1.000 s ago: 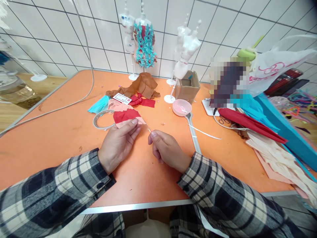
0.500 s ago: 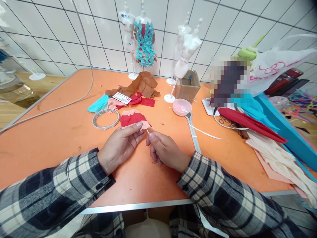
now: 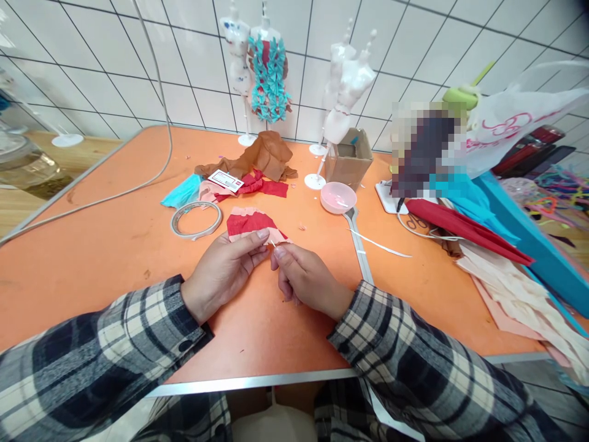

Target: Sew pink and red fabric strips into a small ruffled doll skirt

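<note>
My left hand [image 3: 223, 273] pinches the near edge of a red and pink piece of crepe paper [image 3: 252, 224] between thumb and fingers. Its crinkled far edge reaches over the orange table. Just to the right, my right hand [image 3: 310, 279] is closed on a thin white stick [image 3: 273, 244], whose tip points toward the paper's near edge. Most of the stick is hidden inside my fingers. The two hands almost meet. Beyond my left wrist lies a roll of tape [image 3: 175, 222]; past my right hand stands a small pink bowl [image 3: 338, 199].
Brown crepe paper [image 3: 271, 153], red scraps and a white card [image 3: 225, 180] lie behind the tape. Small white mannequins [image 3: 347, 92] stand by the tiled wall near a cardboard box [image 3: 352, 162]. Scissors [image 3: 418, 224], folded papers and a blurred-out patch are at the right. A cable [image 3: 138, 187] crosses the left.
The crepe paper has shifted slightly to the right and tilted between my fingers. The white stick's tip has moved a little to the left, and both hands stay nearly where they were.
</note>
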A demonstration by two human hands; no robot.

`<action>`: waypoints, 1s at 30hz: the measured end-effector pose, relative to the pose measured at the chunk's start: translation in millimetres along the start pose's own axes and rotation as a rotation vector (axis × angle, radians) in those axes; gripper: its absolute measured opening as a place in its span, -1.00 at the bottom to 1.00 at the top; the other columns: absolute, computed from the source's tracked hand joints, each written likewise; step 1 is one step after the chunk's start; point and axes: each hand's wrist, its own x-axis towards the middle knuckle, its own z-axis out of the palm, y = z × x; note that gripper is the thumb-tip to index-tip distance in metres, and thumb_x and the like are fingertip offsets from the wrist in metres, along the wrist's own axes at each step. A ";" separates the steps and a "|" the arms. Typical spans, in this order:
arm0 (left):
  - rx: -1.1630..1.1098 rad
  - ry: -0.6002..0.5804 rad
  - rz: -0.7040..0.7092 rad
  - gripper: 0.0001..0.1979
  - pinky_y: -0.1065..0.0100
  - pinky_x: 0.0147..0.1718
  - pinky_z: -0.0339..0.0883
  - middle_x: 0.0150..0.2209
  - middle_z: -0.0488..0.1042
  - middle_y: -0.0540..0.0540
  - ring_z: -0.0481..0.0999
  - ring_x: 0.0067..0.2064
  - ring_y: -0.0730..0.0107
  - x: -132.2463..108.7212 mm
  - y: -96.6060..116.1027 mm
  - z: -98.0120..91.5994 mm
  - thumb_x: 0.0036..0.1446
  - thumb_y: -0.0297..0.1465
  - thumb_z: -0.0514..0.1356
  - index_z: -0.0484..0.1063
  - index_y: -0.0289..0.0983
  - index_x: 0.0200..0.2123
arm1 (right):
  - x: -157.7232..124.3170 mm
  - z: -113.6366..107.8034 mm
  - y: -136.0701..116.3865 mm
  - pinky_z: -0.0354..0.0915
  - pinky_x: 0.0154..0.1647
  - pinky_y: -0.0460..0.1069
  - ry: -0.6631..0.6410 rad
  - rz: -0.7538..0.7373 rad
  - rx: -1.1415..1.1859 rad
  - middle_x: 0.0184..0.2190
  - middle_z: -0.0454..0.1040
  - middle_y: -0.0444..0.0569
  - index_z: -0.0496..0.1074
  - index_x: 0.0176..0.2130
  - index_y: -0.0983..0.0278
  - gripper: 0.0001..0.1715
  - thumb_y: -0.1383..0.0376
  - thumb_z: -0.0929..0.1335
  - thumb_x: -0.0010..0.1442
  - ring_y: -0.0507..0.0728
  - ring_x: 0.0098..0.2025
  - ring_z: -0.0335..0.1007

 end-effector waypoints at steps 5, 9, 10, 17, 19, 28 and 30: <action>0.043 -0.021 0.020 -0.87 0.42 -0.23 0.52 -0.36 0.65 -0.10 0.59 -0.32 0.40 0.2 1.0 0.8 0.05 -0.39 0.48 0.67 -0.34 -0.37 | 0.2 0.7 0.0 0.11 -0.69 -0.17 0.005 0.009 0.017 -0.71 0.29 -0.31 0.26 -0.28 0.21 -0.61 0.10 0.12 0.53 -0.06 -0.73 0.18; 0.062 0.000 0.012 -0.83 0.40 -0.27 0.50 -0.38 0.64 -0.10 0.57 -0.34 0.38 0.9 1.4 -0.3 0.01 -0.36 0.49 0.65 -0.35 -0.39 | 0.3 1.2 0.7 0.12 -0.69 -0.17 0.004 0.002 0.033 -0.71 0.30 -0.30 0.24 -0.30 0.20 -0.62 0.12 0.12 0.53 -0.06 -0.73 0.18; 0.062 0.004 0.010 -0.83 0.40 -0.27 0.50 -0.38 0.63 -0.10 0.57 -0.34 0.38 1.0 1.3 -0.5 0.01 -0.36 0.49 0.65 -0.35 -0.39 | 0.3 1.2 0.7 0.11 -0.68 -0.17 0.003 0.004 0.035 -0.71 0.29 -0.30 0.23 -0.31 0.20 -0.62 0.12 0.12 0.53 -0.06 -0.73 0.17; 0.031 -0.005 -0.001 -0.83 0.40 -0.26 0.51 -0.39 0.64 -0.09 0.58 -0.35 0.40 1.0 0.6 0.3 0.00 -0.37 0.50 0.66 -0.35 -0.40 | 0.9 0.0 0.4 0.11 -0.70 -0.17 -0.005 0.018 0.025 -0.71 0.27 -0.31 0.21 -0.32 0.20 -0.61 0.13 0.12 0.53 -0.06 -0.73 0.17; 0.030 0.012 -0.002 -0.83 0.41 -0.25 0.51 -0.38 0.64 -0.09 0.59 -0.34 0.40 0.7 0.4 0.2 -0.01 -0.37 0.51 0.66 -0.35 -0.40 | 1.2 0.1 0.1 0.12 -0.70 -0.17 -0.004 0.020 0.031 -0.71 0.26 -0.31 0.20 -0.33 0.20 -0.61 0.13 0.12 0.53 -0.05 -0.73 0.17; 0.031 -0.001 0.017 -0.88 0.39 -0.19 0.51 -0.32 0.68 -0.13 0.62 -0.28 0.36 0.4 0.4 -0.7 0.04 -0.40 0.47 0.68 -0.34 -0.36 | 2.1 1.5 -1.1 0.24 -0.63 -0.16 0.007 0.019 0.043 -0.70 0.23 -0.31 0.19 -0.37 0.20 -0.60 0.14 0.14 0.52 -0.05 -0.70 0.18; 0.043 -0.026 0.029 -0.87 0.38 -0.19 0.51 -0.33 0.68 -0.15 0.62 -0.29 0.34 0.4 0.6 -0.1 0.05 -0.39 0.46 0.68 -0.34 -0.37 | 2.4 1.3 -0.7 0.25 -0.63 -0.16 0.006 0.021 0.050 -0.70 0.22 -0.31 0.19 -0.37 0.20 -0.60 0.13 0.14 0.52 -0.05 -0.70 0.17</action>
